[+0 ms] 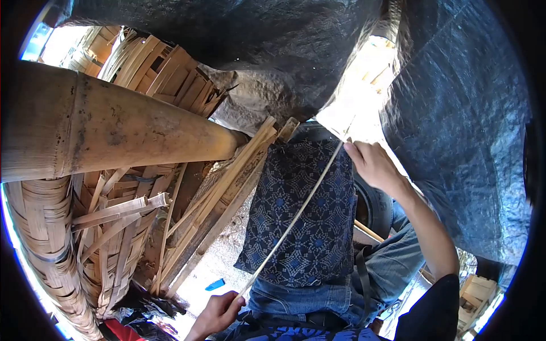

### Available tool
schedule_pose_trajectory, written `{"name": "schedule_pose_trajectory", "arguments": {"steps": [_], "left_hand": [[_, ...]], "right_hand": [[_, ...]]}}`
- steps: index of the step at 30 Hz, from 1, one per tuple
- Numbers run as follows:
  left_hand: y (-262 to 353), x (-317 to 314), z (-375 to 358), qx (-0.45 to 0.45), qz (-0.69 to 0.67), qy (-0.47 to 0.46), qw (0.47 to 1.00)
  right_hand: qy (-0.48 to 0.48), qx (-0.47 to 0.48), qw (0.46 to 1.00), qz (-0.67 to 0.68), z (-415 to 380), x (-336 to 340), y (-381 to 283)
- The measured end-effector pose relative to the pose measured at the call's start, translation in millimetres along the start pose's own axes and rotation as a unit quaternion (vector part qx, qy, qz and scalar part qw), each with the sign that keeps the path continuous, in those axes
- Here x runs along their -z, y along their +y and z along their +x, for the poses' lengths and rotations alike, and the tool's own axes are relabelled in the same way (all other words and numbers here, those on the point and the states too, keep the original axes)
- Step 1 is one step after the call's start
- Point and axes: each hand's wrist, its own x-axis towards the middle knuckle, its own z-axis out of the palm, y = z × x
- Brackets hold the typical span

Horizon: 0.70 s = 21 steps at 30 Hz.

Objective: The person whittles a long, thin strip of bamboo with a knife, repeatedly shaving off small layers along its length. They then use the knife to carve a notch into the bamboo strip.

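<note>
A long, thin, pale strip runs diagonally over a dark blue patterned cloth, which lies across the person's jeans. At the strip's lower end, my left hand is closed on it near the lap. Farther up and to the right, my right hand pinches the strip near its upper end. The strip looks taut between the two hands. Strong glare behind my right hand washes out the strip's tip.
A thick bamboo pole juts in from the left. Woven bamboo baskets and split bamboo pieces stand below it. Dark sheeting hangs above and at right. A tyre is behind the cloth; a blue object lies on the ground.
</note>
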Motion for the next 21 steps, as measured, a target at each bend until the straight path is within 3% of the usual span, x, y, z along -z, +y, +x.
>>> {"name": "schedule_pose_trajectory", "arguments": {"steps": [2, 3, 7, 12, 14, 16, 19, 21], "left_hand": [[18.6, -4.0, 7.2, -0.028, 0.032, -0.021, 0.999], [26.7, -7.9, 10.7, -0.010, 0.006, -0.027, 1.000], [44.7, -20.1, 29.6, 0.036, -0.088, -0.081, 0.992], [38.0, -30.8, 48.7, 0.024, -0.152, -0.100, 0.983], [41.2, -31.0, 47.1, 0.035, -0.150, -0.103, 0.983], [42.1, -31.7, 45.2, 0.047, -0.152, -0.104, 0.982], [38.7, -33.7, 38.8, 0.064, -0.129, -0.087, 0.986], [40.5, -37.1, 32.2, 0.018, -0.066, -0.061, 0.996]], "right_hand": [[-0.031, -0.017, 0.998, 0.043, -24.0, 2.6, -8.2], [0.019, 0.071, 0.996, 0.044, -33.7, -10.1, 3.3], [-0.015, 0.070, 0.990, 0.123, -79.1, -20.8, -8.4], [0.012, 0.076, 0.992, 0.103, -105.1, -50.6, -6.6], [-0.047, 0.035, 0.995, 0.075, -107.9, -50.6, -13.2], [-0.014, 0.070, 0.997, 0.021, -107.9, -59.0, -9.7], [0.003, 0.092, 0.995, -0.036, -102.4, -57.8, -13.9], [-0.057, 0.066, 0.996, -0.035, -94.3, -53.4, -16.0]]}}
